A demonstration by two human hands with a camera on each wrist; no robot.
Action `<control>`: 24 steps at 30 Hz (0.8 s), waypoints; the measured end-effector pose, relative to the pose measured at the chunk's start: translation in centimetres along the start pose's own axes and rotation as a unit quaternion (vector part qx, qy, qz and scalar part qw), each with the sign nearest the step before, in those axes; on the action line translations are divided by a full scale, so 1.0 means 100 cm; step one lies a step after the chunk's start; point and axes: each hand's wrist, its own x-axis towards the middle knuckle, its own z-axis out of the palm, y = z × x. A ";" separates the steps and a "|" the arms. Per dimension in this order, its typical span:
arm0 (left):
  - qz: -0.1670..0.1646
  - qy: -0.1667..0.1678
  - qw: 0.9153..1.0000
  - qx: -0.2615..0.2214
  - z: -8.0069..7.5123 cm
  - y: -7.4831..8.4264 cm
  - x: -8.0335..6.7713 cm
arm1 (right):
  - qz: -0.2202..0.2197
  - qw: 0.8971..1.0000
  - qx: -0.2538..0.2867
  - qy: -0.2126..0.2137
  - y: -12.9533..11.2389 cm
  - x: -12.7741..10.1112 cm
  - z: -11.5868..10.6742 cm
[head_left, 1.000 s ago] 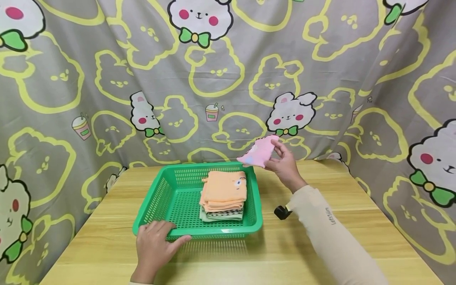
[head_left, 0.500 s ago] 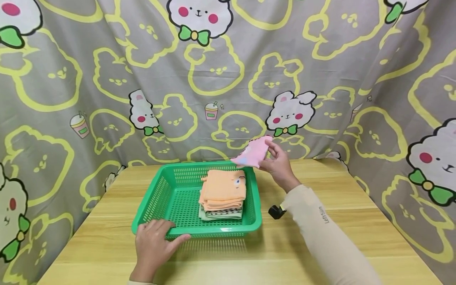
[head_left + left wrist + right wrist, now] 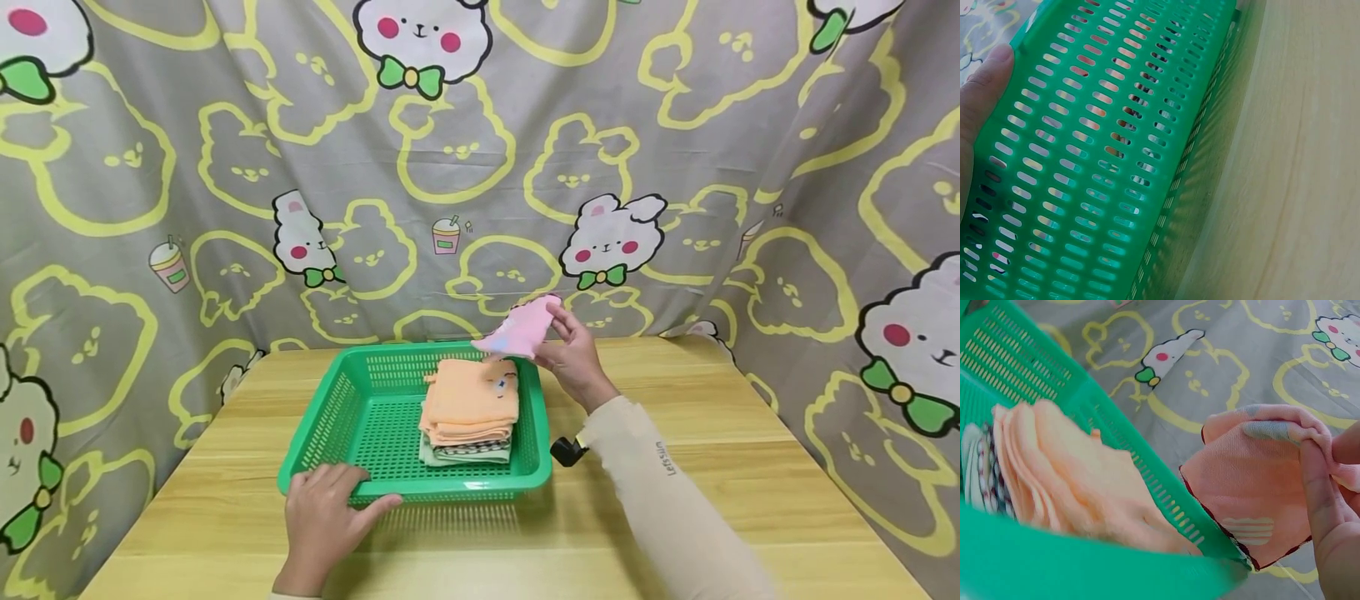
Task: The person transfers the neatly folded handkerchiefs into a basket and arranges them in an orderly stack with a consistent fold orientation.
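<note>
A green plastic basket [image 3: 307,408] stands on the table, holding a stack of folded towels [image 3: 476,392]: orange ones on top, checked and pale green ones below. My left hand [image 3: 326,521] grips the basket's near left rim, fingers over the edge and thumb along the outside; only the thumb [image 3: 988,84] shows in the left wrist view. With fingers and thumb, my right hand [image 3: 573,358] pinches a small pink towel [image 3: 521,327] at its right side, above the basket's far right corner. Dark red edging and a striped cloud patch show on this towel in the right wrist view.
The wooden table [image 3: 675,500] reaches back to a grey curtain [image 3: 480,183] printed with white rabbits and yellow outlines. A small black object [image 3: 567,452] shows beside the right sleeve, near the basket's right side.
My right hand has moved left and slightly down with the pink towel, bringing it over the basket's far right corner. The left hand and the basket have stayed in place.
</note>
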 end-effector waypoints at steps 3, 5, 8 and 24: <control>0.000 0.000 1.000 0.001 0.000 0.000 0.000 | 0.003 1.000 0.021 -0.005 0.000 -0.001 0.004; 0.001 0.000 1.000 0.000 0.000 0.000 0.000 | 0.003 0.999 0.031 -0.010 0.001 -0.001 0.007; 0.001 0.000 1.000 -0.002 0.000 0.000 0.000 | 0.001 0.999 0.042 -0.017 0.002 -0.001 0.012; -0.003 -0.002 1.000 0.000 -0.001 0.001 -0.001 | 0.007 0.998 0.059 -0.030 0.009 -0.001 0.031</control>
